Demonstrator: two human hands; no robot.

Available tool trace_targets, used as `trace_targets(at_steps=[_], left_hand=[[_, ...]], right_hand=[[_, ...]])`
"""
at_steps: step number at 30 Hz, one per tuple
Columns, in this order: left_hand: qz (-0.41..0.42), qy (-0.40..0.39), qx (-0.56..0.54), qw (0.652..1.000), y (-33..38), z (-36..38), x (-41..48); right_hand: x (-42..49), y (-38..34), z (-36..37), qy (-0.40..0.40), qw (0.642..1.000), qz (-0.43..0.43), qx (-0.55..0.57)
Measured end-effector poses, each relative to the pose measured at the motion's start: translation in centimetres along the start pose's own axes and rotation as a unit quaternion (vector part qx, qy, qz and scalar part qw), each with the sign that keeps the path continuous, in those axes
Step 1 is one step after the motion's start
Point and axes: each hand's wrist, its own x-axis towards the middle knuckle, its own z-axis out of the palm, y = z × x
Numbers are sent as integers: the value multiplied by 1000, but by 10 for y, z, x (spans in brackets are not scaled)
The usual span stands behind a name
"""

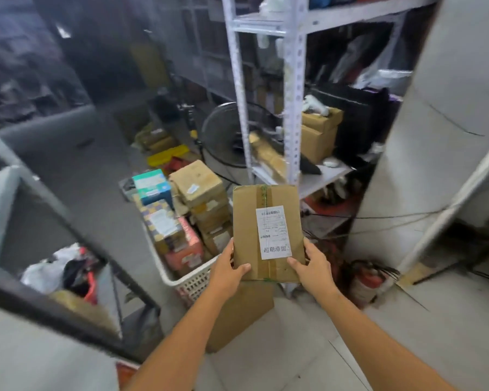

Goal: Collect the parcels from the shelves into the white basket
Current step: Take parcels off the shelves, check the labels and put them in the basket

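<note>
Both hands, the left hand [228, 270] and right hand [312, 266], grip the near corners of a stiff, seemingly light cardboard box [267, 232], held just at three o'clock of the nearly full white basket [192, 283].

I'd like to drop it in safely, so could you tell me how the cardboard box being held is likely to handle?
The cardboard box looks stiff: its faces stay flat between the left hand and right hand. It is probably light, held only at its near end. Flat sides mean it should not roll.
</note>
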Motion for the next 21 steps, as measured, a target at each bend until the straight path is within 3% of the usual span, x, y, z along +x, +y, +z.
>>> trace_targets(at_steps=[10, 21], left_hand=[[-60, 183, -37, 981, -63, -179, 50], [-138, 204, -50, 968, -154, -285, 188]], right_hand=[[98, -97, 194, -175, 982, -67, -14], [237, -111, 371, -262, 963, -55, -10]])
